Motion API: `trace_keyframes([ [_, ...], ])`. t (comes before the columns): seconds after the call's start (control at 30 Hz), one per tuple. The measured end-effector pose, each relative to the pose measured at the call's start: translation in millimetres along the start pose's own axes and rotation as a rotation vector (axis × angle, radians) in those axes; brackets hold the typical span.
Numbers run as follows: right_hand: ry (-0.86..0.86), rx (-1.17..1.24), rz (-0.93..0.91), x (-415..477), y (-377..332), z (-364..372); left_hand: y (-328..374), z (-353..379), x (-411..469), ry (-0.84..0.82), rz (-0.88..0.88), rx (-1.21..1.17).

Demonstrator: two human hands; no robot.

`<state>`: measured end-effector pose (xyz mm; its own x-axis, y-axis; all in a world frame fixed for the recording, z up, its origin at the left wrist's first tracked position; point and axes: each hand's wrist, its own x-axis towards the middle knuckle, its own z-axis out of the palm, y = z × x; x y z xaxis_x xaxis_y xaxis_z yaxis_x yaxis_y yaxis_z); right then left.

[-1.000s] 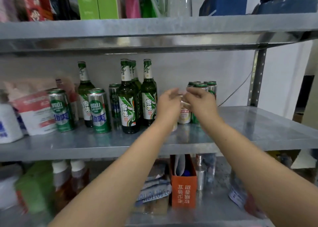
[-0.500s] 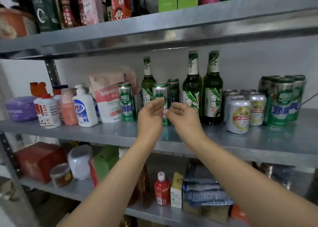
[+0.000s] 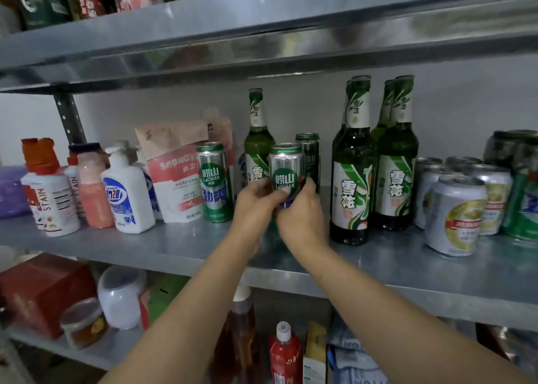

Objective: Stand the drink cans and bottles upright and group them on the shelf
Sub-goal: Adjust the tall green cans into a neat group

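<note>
- The fingers (image 3: 263,185) of the left hand (image 3: 254,206) and those of the right hand (image 3: 302,214) were curled round one upright Laoshan beer can (image 3: 286,165), clasping it from both sides below its green badge.
- The can's base was hidden behind the hands, so whether it stood on the metal shelf (image 3: 378,270) or hung just above it could not be told.
- It was between a second Laoshan can (image 3: 215,179) on the left and a cluster of green Snow beer bottles (image 3: 352,185) on the right. A single Snow bottle (image 3: 257,139) and a darker can (image 3: 309,153) stood just behind it.
- The step in hand looked like grouping, since every drink in view already stood upright.
- The next move would likely call for a level carry. The can could go beside the can on the left, or past the short silver cans (image 3: 457,217) to the green cans (image 3: 521,209) at the far right, without knocking the tall bottles.
- Further out, cleaning bottles (image 3: 125,197) and a refill pouch (image 3: 174,177) shared the shelf's left end. A packed upper shelf (image 3: 262,34) ran overhead against a pale wall.
</note>
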<state>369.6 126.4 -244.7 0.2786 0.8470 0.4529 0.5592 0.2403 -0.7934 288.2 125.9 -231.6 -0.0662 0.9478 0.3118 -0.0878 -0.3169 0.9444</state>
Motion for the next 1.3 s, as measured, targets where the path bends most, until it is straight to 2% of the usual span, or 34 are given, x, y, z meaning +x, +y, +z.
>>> trace_keyframes([
  [0.23,-0.007,-0.072,-0.043,1,2,-1,-11,0,9,-0.023,0.032,0.077],
  [0.33,-0.042,-0.042,-0.075,-6,-4,-10,0,-3,-1,-0.002,0.035,0.069],
  [0.7,-0.148,0.109,-0.146,-44,-16,-84,42,16,-62,0.135,0.195,0.319],
  [0.87,-0.119,0.173,-0.161,-52,5,-152,51,75,-84,0.146,0.282,0.351],
  [1.3,0.190,0.003,-0.092,-26,87,-341,65,290,-110,-0.100,0.320,0.225],
])
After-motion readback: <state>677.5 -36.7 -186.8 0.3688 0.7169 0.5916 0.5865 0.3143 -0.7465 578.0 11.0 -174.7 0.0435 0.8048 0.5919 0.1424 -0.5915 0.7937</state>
